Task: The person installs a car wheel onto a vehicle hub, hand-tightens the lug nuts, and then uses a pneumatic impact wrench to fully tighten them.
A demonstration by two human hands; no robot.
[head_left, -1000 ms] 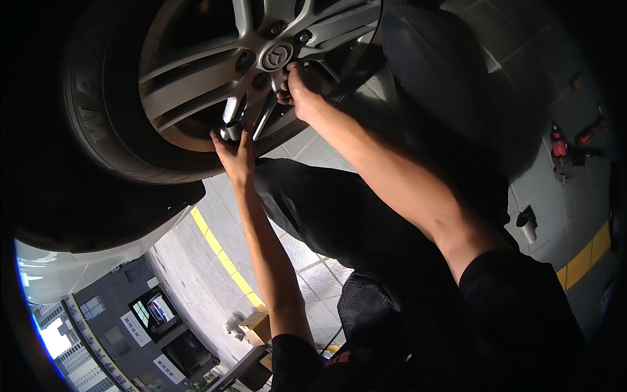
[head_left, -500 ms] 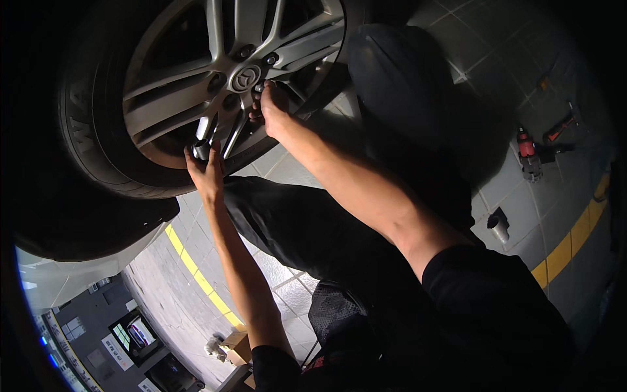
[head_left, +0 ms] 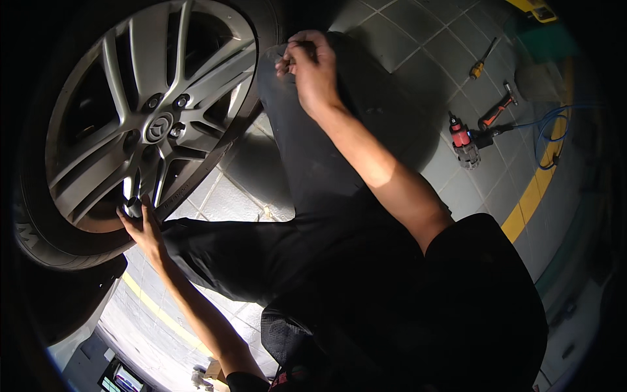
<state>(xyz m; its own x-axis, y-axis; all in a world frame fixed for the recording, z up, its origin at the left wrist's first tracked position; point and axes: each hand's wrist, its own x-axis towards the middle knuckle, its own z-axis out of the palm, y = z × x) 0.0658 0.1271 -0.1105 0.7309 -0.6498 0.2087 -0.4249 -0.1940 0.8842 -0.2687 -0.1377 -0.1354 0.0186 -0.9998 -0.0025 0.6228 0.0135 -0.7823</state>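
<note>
A silver multi-spoke car wheel (head_left: 140,59) with a black tire (head_left: 36,215) stands at the left. Around its round center cap (head_left: 159,127) are several bolt holes; fasteners show in some, such as the bright one (head_left: 177,130) right of the cap, while those below look dark. My left hand (head_left: 149,235) is at the lower rim, its fingers closed round a short dark cylinder (head_left: 133,208). Away from the wheel, my right hand (head_left: 315,72) is above my dark-trousered knee (head_left: 287,117). Its fingers are curled together, and anything between them is too small to make out.
On the tiled floor at right lie a red and grey power tool (head_left: 462,140), a red-handled ratchet (head_left: 496,110) and a yellow-handled screwdriver (head_left: 479,68). A blue hose (head_left: 555,124) curls near a yellow floor line (head_left: 526,209). A cardboard box (head_left: 215,371) sits at the bottom.
My right hand has left the wheel hub and moved right, over my knee. My left hand stays at the lower rim with the dark cylinder. The whole view has shifted toward the right-hand floor.
</note>
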